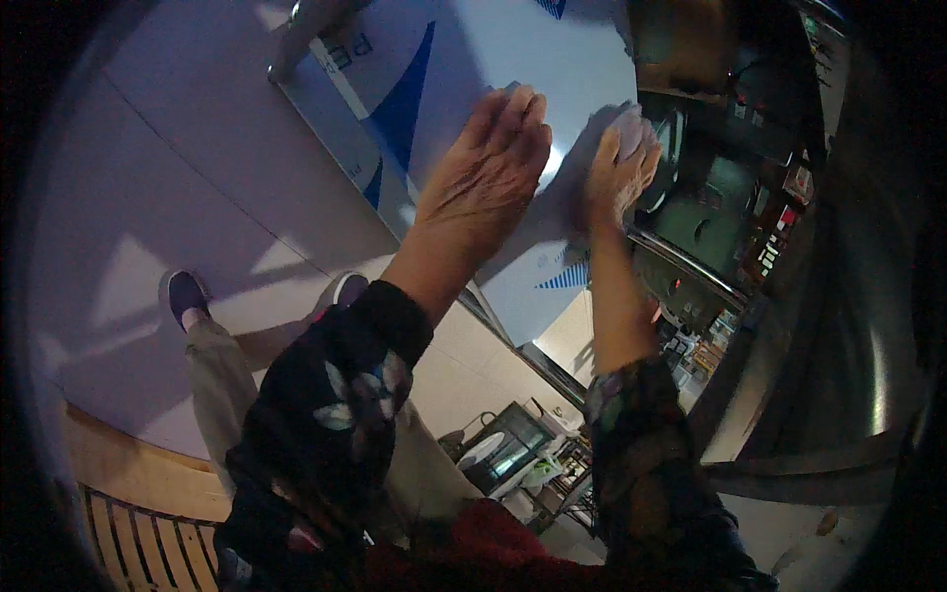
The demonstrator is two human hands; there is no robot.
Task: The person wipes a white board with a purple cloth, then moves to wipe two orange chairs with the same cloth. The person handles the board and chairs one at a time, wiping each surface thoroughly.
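Before me is a glossy pale panel (444,52) printed with blue wedge shapes and lettering. My left hand (488,166) is over the middle of it, back upward, fingers bent and close together. A small grey bit shows past those fingertips; whether they hold it is unclear. Near the panel's right edge, my right hand (621,174) grips a crumpled whitish cloth or paper (632,132), its fingers bent round it. Shadows from both hands fall on the panel. A shiny metal tube (688,263) runs beside the right wrist.
Dark glossy surfaces and cluttered small items (699,348) lie to the right. A tray-like dark object (510,444) with other items stands low in the middle. A slatted wooden seat (148,533) is at lower left. My shoe (187,296) rests on the tiled floor (148,185).
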